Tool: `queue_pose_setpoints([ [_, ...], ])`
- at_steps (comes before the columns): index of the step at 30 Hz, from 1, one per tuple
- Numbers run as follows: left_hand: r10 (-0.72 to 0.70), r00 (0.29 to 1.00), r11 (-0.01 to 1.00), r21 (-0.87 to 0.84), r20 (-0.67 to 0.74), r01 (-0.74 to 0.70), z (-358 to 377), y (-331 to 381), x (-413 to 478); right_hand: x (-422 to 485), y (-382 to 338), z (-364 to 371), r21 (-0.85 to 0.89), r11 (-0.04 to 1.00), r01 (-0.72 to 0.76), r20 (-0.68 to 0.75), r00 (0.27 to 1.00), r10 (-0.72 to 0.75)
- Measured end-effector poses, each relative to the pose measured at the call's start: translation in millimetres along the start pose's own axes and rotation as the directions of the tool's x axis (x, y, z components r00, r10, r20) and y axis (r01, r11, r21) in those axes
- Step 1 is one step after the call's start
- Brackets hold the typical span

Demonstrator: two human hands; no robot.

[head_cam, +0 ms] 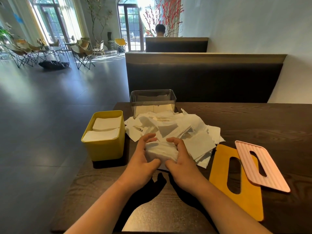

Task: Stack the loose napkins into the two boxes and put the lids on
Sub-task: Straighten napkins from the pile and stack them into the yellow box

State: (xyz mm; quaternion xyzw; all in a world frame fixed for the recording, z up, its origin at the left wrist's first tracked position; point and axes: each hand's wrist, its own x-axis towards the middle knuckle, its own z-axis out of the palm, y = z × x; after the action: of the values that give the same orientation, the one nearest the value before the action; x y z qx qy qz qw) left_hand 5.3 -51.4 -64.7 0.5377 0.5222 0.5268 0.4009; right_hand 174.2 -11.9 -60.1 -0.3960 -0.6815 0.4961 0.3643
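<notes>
On the dark bench [253, 119], near its front edge, left hand [143, 159] and right hand [179, 159] clamp a soft, light napkin stack [161, 152], best squeezed by its sides.

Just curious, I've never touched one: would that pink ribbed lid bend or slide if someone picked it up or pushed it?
Probably stiff: the pink lid looks flat though propped partly on the yellow lid. Likely light, being thin with a long slot. Its ribs may aid a grip; pushed, it would probably slide.
</notes>
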Motion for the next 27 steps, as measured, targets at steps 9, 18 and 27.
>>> queue_pose_setpoints([
  [9, -0.031, 0.998, 0.999, -0.012, -0.048, 0.031, -4.7, 0.5, -1.4, 1.3, 7.1, -0.7, -0.018, 1.0, 0.005, -0.053, 0.999, -0.005],
  [18, -0.037, 0.999, 0.999, 0.02, -0.004, 0.037, -3.1, 2.7, -3.0, -1.6, 5.2, -1.2, -0.044, 0.999, -0.015, -0.012, 1.0, 0.014],
  [27, -0.05, 0.999, 0.995, 0.091, 0.01, 0.049, -2.5, 0.2, -4.4, -1.6, 11.1, -6.3, -0.049, 0.999, -0.003, -0.071, 0.997, -0.001],
])
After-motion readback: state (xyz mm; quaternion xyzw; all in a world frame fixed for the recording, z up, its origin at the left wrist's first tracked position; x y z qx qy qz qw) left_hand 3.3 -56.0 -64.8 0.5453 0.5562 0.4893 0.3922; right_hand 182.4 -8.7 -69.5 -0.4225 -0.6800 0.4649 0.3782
